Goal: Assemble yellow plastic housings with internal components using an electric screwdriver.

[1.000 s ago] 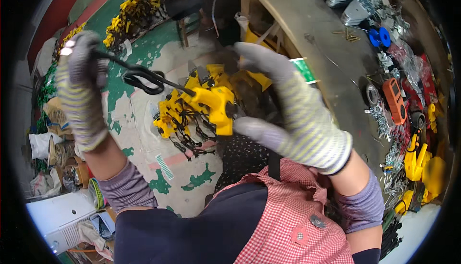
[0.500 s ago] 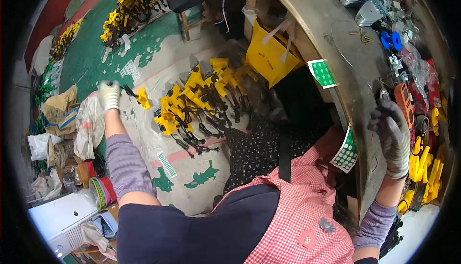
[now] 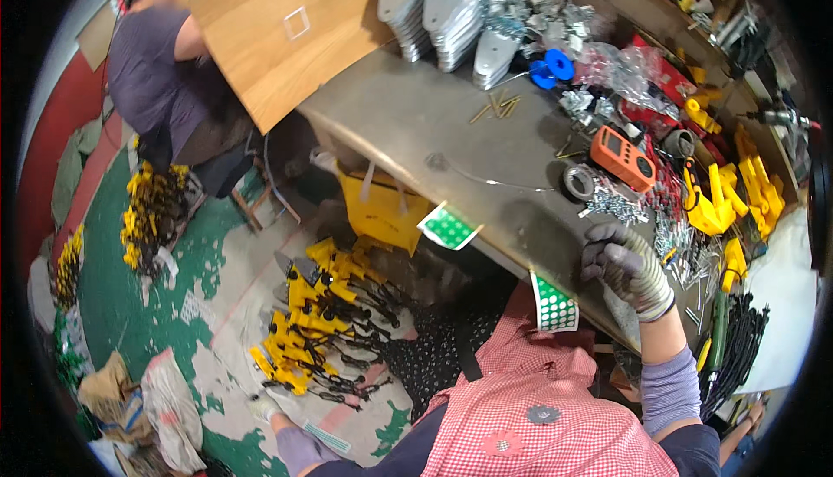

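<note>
My right hand [image 3: 626,271], in a grey-striped work glove, hovers over the near edge of the workbench [image 3: 521,208]. Its fingers are loosely bent and I see nothing held in them. Low on the left, my left hand [image 3: 265,408] is small and blurred beside a heap of yellow plastic parts with black cords [image 3: 299,338] on the floor; its fingers cannot be made out. Closest to the right hand on the bench are loose small screws [image 3: 618,204], an orange handheld meter [image 3: 623,158] and a sheet of green round stickers [image 3: 554,305] hanging off the edge.
Stacked metal plates [image 3: 451,17], a blue spool [image 3: 552,69] and brass-coloured rods [image 3: 501,106] lie farther back. Yellow plastic parts [image 3: 718,204] and black cords [image 3: 737,351] are at right. A yellow bag [image 3: 382,208] hangs under the bench. Another person [image 3: 165,69] sits behind a wooden panel [image 3: 295,35].
My view has swung right toward the bench, bringing the other person into sight. The left hand is now lower, beside the heap; the right hand is still at the bench edge.
</note>
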Demonstrator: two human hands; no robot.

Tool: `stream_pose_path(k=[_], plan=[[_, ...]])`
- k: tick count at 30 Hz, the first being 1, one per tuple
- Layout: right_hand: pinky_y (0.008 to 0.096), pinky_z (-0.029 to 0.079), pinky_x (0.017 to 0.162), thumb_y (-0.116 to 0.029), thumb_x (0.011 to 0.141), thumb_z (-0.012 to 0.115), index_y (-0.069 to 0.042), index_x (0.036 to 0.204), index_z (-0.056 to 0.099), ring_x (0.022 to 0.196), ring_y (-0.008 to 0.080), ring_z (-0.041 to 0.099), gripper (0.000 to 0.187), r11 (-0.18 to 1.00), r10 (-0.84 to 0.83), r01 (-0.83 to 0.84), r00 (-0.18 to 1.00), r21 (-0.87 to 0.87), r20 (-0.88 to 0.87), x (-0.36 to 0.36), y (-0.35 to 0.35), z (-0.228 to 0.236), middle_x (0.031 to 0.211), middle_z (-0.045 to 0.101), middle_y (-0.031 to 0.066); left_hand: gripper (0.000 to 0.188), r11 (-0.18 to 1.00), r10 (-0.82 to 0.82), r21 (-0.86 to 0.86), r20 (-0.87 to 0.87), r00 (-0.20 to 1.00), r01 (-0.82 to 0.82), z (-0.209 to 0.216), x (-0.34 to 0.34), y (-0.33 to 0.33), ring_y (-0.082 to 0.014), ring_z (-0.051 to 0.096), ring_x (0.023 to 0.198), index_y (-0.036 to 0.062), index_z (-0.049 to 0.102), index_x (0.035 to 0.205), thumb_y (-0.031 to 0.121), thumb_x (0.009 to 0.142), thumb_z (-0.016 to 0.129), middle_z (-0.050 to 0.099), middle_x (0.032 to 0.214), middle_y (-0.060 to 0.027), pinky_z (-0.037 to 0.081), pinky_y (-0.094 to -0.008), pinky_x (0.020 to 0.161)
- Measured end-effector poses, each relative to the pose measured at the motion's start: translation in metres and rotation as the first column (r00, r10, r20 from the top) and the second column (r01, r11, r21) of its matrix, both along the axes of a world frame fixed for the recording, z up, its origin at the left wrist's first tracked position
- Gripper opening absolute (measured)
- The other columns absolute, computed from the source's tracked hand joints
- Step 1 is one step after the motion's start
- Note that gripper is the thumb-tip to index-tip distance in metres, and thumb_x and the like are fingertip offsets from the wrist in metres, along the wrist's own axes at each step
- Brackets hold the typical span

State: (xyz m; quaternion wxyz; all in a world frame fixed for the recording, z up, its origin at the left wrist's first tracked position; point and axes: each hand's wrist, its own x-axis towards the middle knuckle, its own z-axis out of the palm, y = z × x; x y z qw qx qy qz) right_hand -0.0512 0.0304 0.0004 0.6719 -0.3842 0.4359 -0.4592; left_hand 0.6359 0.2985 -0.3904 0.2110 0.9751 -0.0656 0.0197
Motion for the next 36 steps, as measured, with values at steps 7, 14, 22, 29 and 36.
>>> stream_pose_path(k=[7, 14, 22, 29, 36], plan=[[0.0332, 0.056, 0.083, -0.018, 0.085, 0.074, 0.003, 0.117, 0.063, 0.09, 0.0219, 0.068, 0.04, 0.996, -0.079, 0.076, 0.995, 0.035, 0.068, -0.007, 0.045, 0.015, 0.097, 0.069, 0.0137, 0.04, 0.805, -0.545, -0.128, 0.227, 0.807, 0.58, 0.127, -0.123, -0.195, -0.0398, 0.06, 0.11, -0.0093, 0.062, 0.114, 0.022, 0.089, 0.067, 0.064, 0.113, -0.0281, 0.046, -0.0442, 0.098], [0.0322, 0.053, 0.086, -0.017, 0.09, 0.072, 0.001, 0.121, 0.063, 0.093, 0.0191, 0.066, 0.037, 1.0, 0.011, -0.011, 0.999, -0.009, 0.041, -0.032, 0.064, 0.009, 0.101, 0.068, 0.0111, 0.028, -0.411, -0.611, -0.006, 0.744, -0.271, 0.912, 0.384, -0.409, -0.473, -0.0366, 0.06, 0.108, 0.0033, 0.066, 0.109, 0.011, 0.083, 0.071, 0.064, 0.113, -0.0182, 0.048, -0.044, 0.095], [0.0322, 0.051, 0.093, -0.008, 0.091, 0.069, 0.002, 0.125, 0.062, 0.1, 0.0185, 0.065, 0.036, 0.979, -0.195, 0.193, 0.98, 0.059, 0.031, -0.091, 0.121, 0.025, 0.103, 0.068, 0.0107, 0.066, 0.156, -0.907, 0.258, 0.42, 0.035, 0.953, 0.39, -0.526, -0.612, -0.0401, 0.065, 0.106, 0.006, 0.064, 0.122, 0.051, 0.076, 0.076, 0.067, 0.115, -0.0218, 0.053, -0.051, 0.088], [0.036, 0.055, 0.081, -0.013, 0.086, 0.071, -0.007, 0.099, 0.072, 0.088, 0.0216, 0.069, 0.015, 0.876, -0.425, 0.312, 0.141, -0.367, -0.894, -0.169, 0.109, 0.034, 0.093, 0.071, 0.0107, 0.054, 0.187, -0.864, 0.226, 0.501, 0.05, 0.956, 0.343, -0.498, -0.667, -0.0449, 0.066, 0.099, 0.0066, 0.058, 0.126, 0.035, 0.083, 0.074, 0.067, 0.108, -0.0262, 0.054, -0.0525, 0.084], [0.044, 0.05, 0.094, -0.02, 0.074, 0.079, -0.009, 0.122, 0.061, 0.106, 0.0352, 0.061, 0.052, 0.929, -0.328, 0.017, -0.426, -0.37, -0.843, -0.226, 0.057, 0.012, 0.11, 0.064, 0.0146, 0.054, -0.035, -0.787, 0.009, 0.616, -0.033, 0.999, 0.34, -0.451, -0.656, -0.0413, 0.048, 0.131, -0.0058, 0.05, 0.138, 0.018, 0.091, 0.063, 0.054, 0.14, -0.0265, 0.037, -0.042, 0.112]])
